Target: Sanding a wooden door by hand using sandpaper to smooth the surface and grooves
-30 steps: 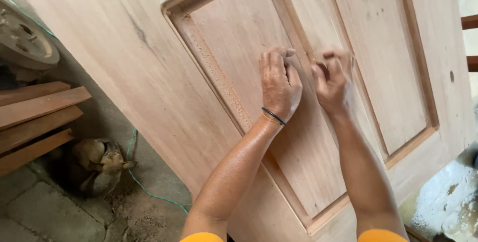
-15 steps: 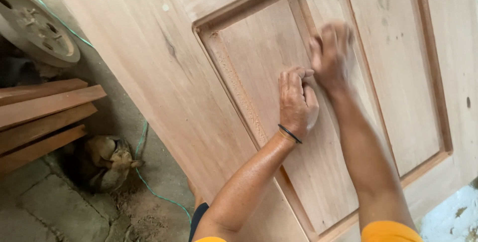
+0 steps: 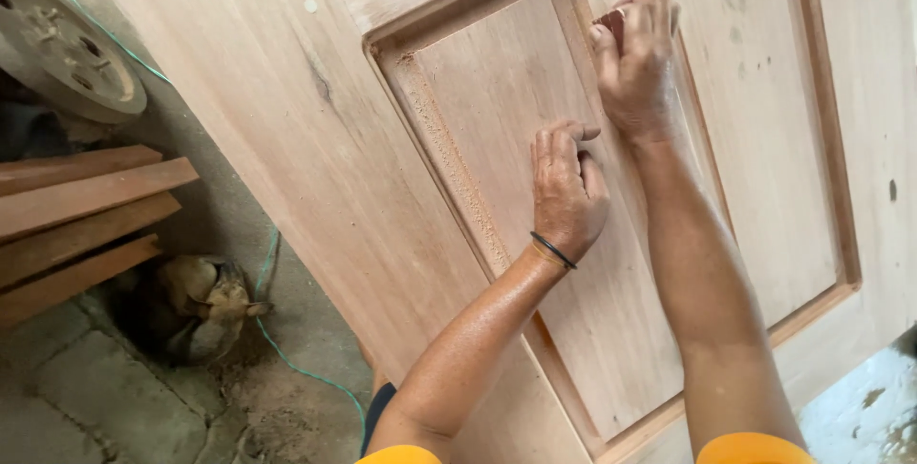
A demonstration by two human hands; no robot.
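A large bare wooden door (image 3: pixel 287 139) with recessed panels lies slanted in front of me. My right hand (image 3: pixel 638 63) is closed on a small reddish-brown piece of sandpaper (image 3: pixel 611 27), pressed against the moulded groove at the panel's upper right edge. My left hand (image 3: pixel 565 187), with a dark band at the wrist, rests on the recessed panel (image 3: pixel 497 101) with its fingers curled under; whether it holds anything is hidden. A rough strip of filler or sawdust runs along the panel's left edge.
Several wooden planks (image 3: pixel 76 225) are stacked at the left. A round metal disc (image 3: pixel 57 44) sits at the upper left. A green cord (image 3: pixel 287 349) trails over the dusty floor beside a brownish lump (image 3: pixel 196 306). Pale floor shows at the bottom right.
My right hand has slid up along the panel's right groove toward its top corner. My left hand stays on the panel. The view has shifted slightly.
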